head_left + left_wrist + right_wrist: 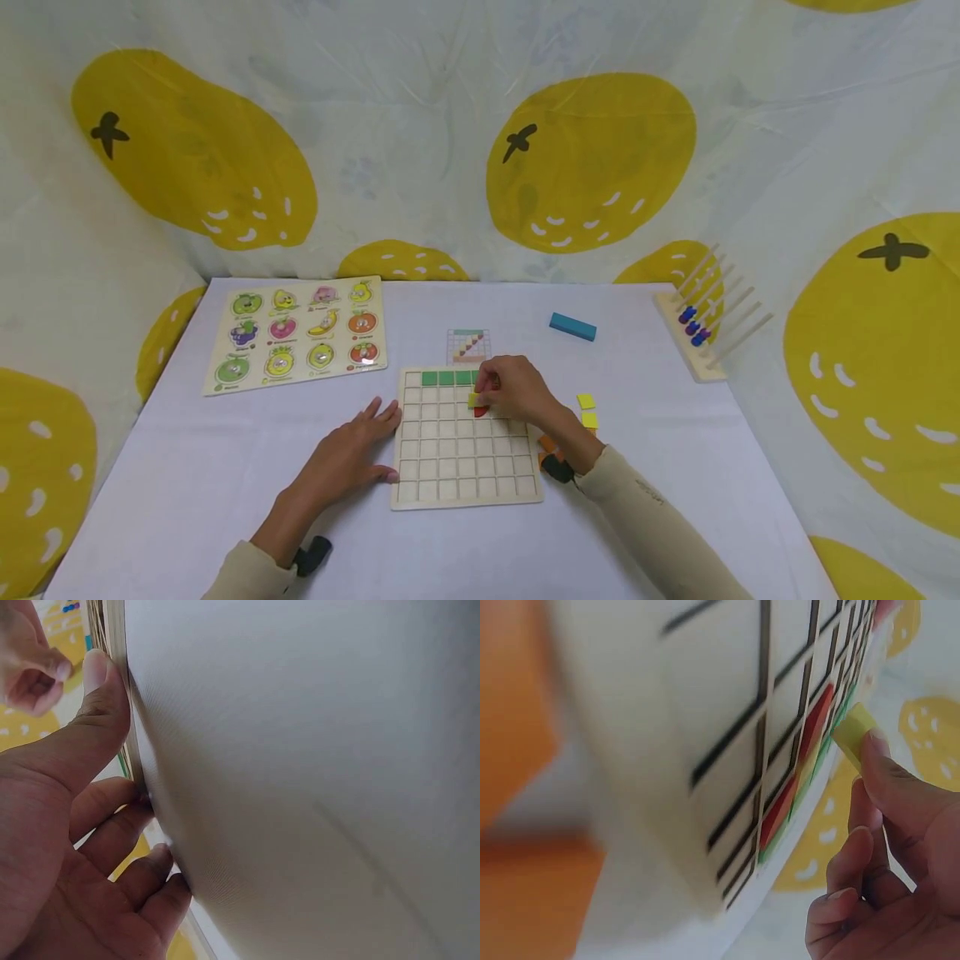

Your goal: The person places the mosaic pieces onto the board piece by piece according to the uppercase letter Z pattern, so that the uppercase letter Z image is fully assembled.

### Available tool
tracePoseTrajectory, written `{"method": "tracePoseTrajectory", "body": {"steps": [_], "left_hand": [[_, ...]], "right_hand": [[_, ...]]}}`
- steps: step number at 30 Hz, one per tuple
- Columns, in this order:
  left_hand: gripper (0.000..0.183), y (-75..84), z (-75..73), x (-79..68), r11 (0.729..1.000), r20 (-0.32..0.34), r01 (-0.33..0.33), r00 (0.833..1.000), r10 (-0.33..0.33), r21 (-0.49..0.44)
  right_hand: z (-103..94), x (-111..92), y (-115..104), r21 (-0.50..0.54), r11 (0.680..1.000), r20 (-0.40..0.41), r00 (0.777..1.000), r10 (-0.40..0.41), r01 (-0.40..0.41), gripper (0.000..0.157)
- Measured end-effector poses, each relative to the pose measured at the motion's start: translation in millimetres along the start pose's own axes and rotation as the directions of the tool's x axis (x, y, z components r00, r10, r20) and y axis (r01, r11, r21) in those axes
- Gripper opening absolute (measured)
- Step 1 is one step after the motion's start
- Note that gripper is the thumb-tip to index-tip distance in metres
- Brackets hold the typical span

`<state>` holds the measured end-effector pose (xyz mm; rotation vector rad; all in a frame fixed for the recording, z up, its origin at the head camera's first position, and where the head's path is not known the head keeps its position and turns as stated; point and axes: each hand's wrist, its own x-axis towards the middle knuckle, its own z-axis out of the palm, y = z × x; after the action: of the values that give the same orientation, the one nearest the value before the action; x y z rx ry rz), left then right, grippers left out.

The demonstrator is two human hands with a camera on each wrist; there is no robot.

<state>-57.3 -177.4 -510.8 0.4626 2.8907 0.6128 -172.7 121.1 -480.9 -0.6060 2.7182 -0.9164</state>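
Observation:
A wooden grid board [447, 443] lies flat at the middle of the table. Four or more green tiles line its top row, including one green tile [446, 378]. Between thumb and fingertips, my right hand [517, 388] pinches a yellow square tile [853, 735] above the upper part of the grid. Under that hand, a red tile [481, 412] sits in the board; the right wrist view shows red tiles [778, 816] with yellow between them. My left hand [347, 454] rests at the board's left side, thumb and fingertips touching its edge [135, 754].
A small pattern card [468, 343] lies behind the board. Loose yellow tiles [589, 420] and orange tiles [548, 443] lie to the right, partly behind the right forearm. A blue block [573, 326], a peg stand [692, 337] and a fruit puzzle board [300, 332] stand farther back.

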Motion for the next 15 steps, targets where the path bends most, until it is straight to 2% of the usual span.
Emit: {"method": "tracePoseTrajectory", "body": {"steps": [10, 15], "left_hand": [[0.107, 1.0, -1.0, 0.6, 1.000, -0.009, -0.012, 1.000, 0.012, -0.004], [0.108, 0.4, -1.4, 0.4, 1.000, -0.009, -0.007, 1.000, 0.007, 0.000]], "right_hand": [[16.4, 8.7, -17.8, -0.055, 0.997, 0.027, 0.998, 0.049, -0.048, 0.020], [19.3, 8.2, -19.0, -0.104, 0.994, 0.076, 0.996, 0.038, -0.030, 0.019]]}}
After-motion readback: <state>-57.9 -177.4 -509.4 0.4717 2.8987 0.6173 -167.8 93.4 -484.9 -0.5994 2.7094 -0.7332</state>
